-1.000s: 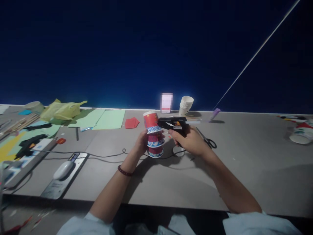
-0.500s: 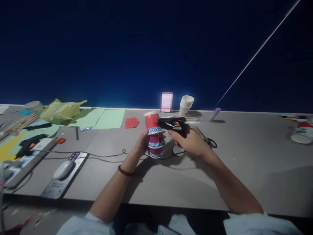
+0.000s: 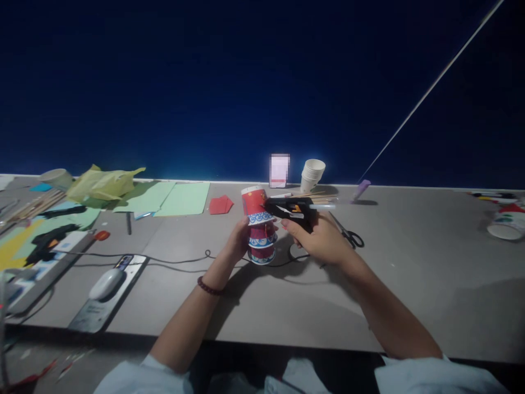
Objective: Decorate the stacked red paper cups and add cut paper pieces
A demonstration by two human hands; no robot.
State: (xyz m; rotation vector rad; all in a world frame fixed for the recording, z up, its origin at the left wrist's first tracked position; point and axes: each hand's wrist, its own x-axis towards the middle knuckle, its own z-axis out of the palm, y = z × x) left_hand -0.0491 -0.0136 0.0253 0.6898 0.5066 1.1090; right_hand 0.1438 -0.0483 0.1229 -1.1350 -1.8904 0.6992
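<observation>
A stack of red paper cups with blue and white bands [image 3: 258, 227] stands upside down on the grey table [image 3: 410, 273], the top cup tilted. My left hand [image 3: 238, 239] is closed round the stack's left side. My right hand [image 3: 322, 238] grips a black glue gun [image 3: 292, 208], whose nozzle points left and touches the top cup. A black cord [image 3: 176, 259] runs left from the cups across the table.
Black scissors [image 3: 348, 234] lie just right of my right hand. White cups [image 3: 312, 175] and a purple item [image 3: 361, 190] stand at the far edge. Green paper sheets [image 3: 172, 198], red paper [image 3: 220, 204], another glue gun [image 3: 51, 241] and a phone [image 3: 109, 284] lie left; a decorated cup [image 3: 506, 224] lies right.
Almost nothing has changed: the cups, both hands and the glue gun keep their places, with only a slight shift of the view.
</observation>
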